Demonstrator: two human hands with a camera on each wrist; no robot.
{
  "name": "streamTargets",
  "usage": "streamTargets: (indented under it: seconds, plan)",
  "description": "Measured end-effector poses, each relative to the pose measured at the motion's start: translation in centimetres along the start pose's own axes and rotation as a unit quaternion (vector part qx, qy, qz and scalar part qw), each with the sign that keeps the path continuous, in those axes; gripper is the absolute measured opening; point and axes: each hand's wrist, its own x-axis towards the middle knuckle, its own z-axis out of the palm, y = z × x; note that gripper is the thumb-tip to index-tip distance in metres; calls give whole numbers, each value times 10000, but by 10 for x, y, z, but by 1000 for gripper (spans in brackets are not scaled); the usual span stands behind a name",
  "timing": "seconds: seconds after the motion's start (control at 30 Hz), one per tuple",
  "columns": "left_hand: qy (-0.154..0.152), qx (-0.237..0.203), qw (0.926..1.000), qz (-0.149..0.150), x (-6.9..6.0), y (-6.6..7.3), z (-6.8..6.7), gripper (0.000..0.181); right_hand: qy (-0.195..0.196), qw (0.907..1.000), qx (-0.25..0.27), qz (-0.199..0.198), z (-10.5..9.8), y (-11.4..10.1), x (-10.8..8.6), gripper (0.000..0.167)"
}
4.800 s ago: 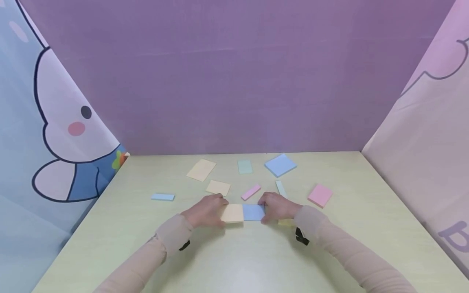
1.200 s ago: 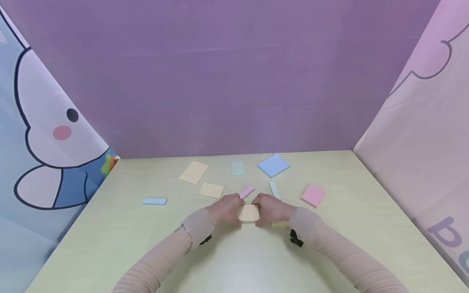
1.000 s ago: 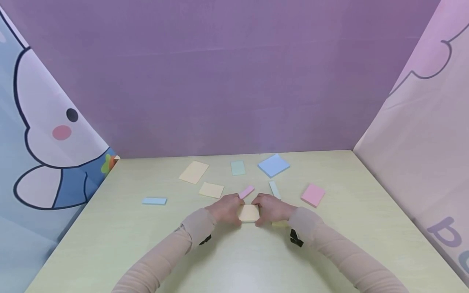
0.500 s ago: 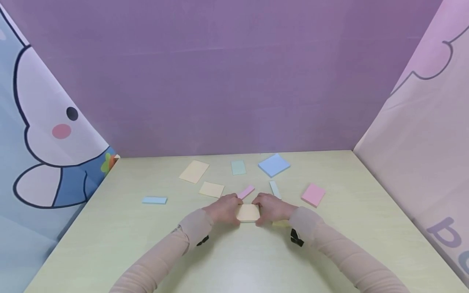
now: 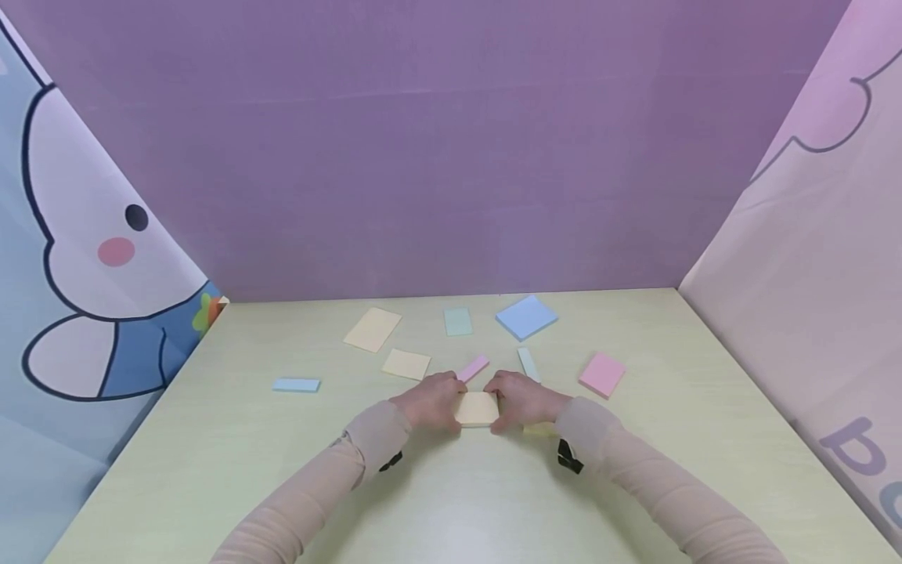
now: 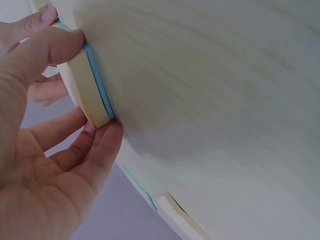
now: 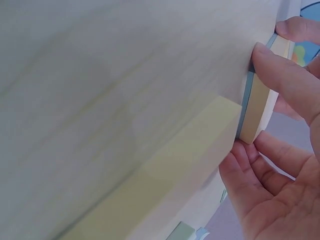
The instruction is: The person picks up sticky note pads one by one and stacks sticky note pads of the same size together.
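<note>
Two ends of a cream pad [image 5: 477, 409] are pinched, in the head view, between curled left hand [image 5: 433, 403] and right hand [image 5: 526, 401]. Left wrist view: a blue pad [image 6: 101, 85] lies beneath, probably squared by this grip. Right wrist view: a yellow pad [image 7: 170, 160] sits near the right hand.

At one table [image 5: 458, 509], eleven flat blocks are in sight: three cream (the held cream block [image 5: 477, 409], the far cream block [image 5: 373, 329], the small cream block [image 5: 406, 364]), three blue (the held blue block [image 6: 101, 85], the large blue block [image 5: 526, 317], the light blue strip [image 5: 296, 385]) and two pink (the pink block [image 5: 602, 374], the pink strip [image 5: 473, 368]). Green, pale and yellow come to one apiece: the green block [image 5: 458, 321], the pale strip [image 5: 528, 364], the yellow block [image 5: 540, 430]. Two hands, left hand [image 5: 433, 401] and right hand [image 5: 524, 399], and two sleeves, left sleeve [image 5: 317, 486] and right sleeve [image 5: 655, 479], show.
</note>
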Motion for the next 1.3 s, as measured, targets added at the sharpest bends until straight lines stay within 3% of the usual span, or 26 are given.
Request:
streamTargets:
  seconds: [0.8,1.0,1.13,1.3]
  plan:
    - [95,46,9997,227,-5,-2,0,49,-2,9997,208,94,0,-2,-1,48]
    - [165,-222,9994,220,-9,-5,-2,52,-3,9997,209,110,1,-1,0,48]
    - [135,-369,9992,31,-15,-10,-6,55,19,9997,183,148,1,-1,0,47]
    - [201,-489,9986,11,-26,-20,-19,49,56,9996,204,194,2,-2,-1,46]
